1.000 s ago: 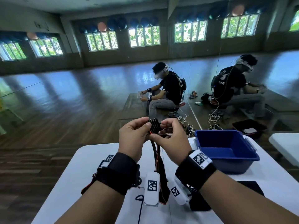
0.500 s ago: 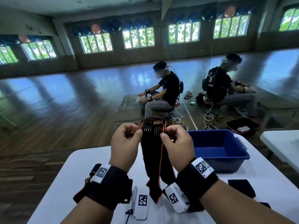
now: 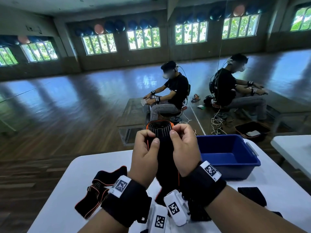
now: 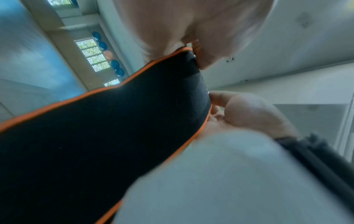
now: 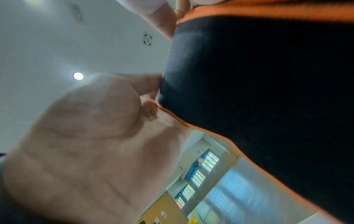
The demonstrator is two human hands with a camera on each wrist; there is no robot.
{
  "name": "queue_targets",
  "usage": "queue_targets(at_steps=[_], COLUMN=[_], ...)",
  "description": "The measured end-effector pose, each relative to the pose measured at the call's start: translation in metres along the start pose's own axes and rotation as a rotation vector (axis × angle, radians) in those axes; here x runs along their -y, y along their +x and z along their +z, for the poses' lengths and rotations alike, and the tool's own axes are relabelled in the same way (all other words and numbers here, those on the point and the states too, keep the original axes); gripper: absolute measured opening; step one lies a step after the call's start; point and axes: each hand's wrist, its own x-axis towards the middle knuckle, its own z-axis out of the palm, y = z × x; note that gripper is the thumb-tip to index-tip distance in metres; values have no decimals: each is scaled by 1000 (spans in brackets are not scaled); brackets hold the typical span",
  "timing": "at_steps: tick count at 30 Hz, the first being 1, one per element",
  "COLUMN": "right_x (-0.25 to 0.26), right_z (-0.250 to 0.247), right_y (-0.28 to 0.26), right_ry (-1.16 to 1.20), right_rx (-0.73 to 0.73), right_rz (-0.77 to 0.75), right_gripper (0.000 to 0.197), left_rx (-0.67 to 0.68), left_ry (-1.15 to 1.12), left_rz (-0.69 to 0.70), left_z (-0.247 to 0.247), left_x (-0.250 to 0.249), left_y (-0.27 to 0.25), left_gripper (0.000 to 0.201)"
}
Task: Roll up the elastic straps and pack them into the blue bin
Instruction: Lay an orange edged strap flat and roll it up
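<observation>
A black elastic strap with orange edging (image 3: pixel 165 153) hangs upright above the white table (image 3: pixel 70 190), its ribbed top end rounded. My left hand (image 3: pixel 145 148) pinches its left edge near the top. My right hand (image 3: pixel 182 145) pinches the right edge at the same height. The strap (image 4: pixel 99 133) fills the left wrist view, and the strap (image 5: pixel 258 91) covers the right side of the right wrist view, with my thumb against its edge. The blue bin (image 3: pixel 225 155) stands to the right on the table and looks empty where its inside shows.
Another black and orange strap (image 3: pixel 101 187) lies loose on the table at the left. Dark strap pieces (image 3: pixel 252 195) lie at the right, near the bin. A second white table (image 3: pixel 296 148) stands further right. A person (image 3: pixel 170 95) sits beyond, beside a mirror.
The bunched strap end has been spread out flat between my hands and lifted a little higher. The view has tilted down, showing more of the table.
</observation>
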Motion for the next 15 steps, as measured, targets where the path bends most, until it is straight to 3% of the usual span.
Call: queue_targets(at_steps=[7,12,15], right_x=[-12,-33,-61], right_z=[-6,-21,-34], right_y=[4,-15,-36], right_ry=[31,-188,-334], right_rx=[101,270,445], right_rz=[81,48,174], right_gripper=[22,29,40], left_rx=[144,54,-35], left_ry=[43,91,113], left_rz=[-67,-77,-86], left_z=[-6,-7,-10], left_x=[1,13,32], left_y=[6,15,25], left_gripper=[48,52,55])
